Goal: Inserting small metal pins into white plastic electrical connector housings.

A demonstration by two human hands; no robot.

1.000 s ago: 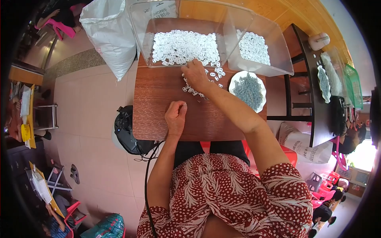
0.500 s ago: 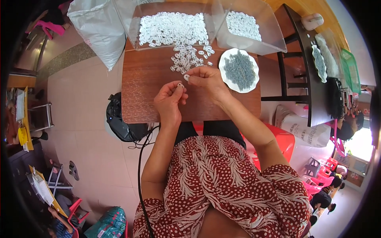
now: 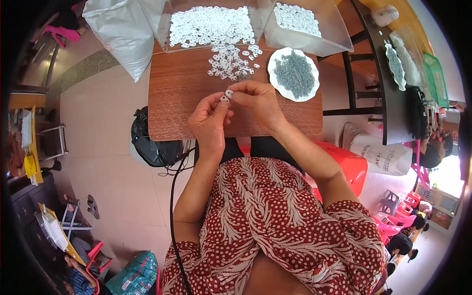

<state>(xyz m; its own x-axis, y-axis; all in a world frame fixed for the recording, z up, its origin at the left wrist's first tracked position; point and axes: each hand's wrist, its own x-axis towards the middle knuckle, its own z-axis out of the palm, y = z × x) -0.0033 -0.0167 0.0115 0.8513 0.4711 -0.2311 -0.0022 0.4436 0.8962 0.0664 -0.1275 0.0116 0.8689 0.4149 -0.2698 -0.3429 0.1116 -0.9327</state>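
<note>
My left hand [image 3: 209, 125] pinches a small white two-holed plastic piece [image 3: 224, 99] between thumb and fingers, above the brown table [image 3: 172, 98]. Almost touching it, my right hand [image 3: 260, 105] is closed on another white piece [image 3: 229, 93] of the same sort. The fingertips of both hands are close together. Just beyond them lies a loose heap of white holed pieces [image 3: 226, 64]. Right of it, a white scalloped plate [image 3: 272, 69] carries a mound of small grey-blue screw-like or plug-like parts [image 3: 295, 74]; their exact kind is unclear.
Two clear bins, the left [image 3: 165, 37] and right [image 3: 314, 47], hold more white pieces. A white sack [image 3: 120, 37] stands at far left, a black bag [image 3: 147, 142] beside the table. A black cable [image 3: 173, 221] runs past my left arm. Another dark table [image 3: 388, 113] stands right.
My right hand has brought its white piece up against the one in my left hand. The whole view has shifted slightly, with the table higher in the picture.
</note>
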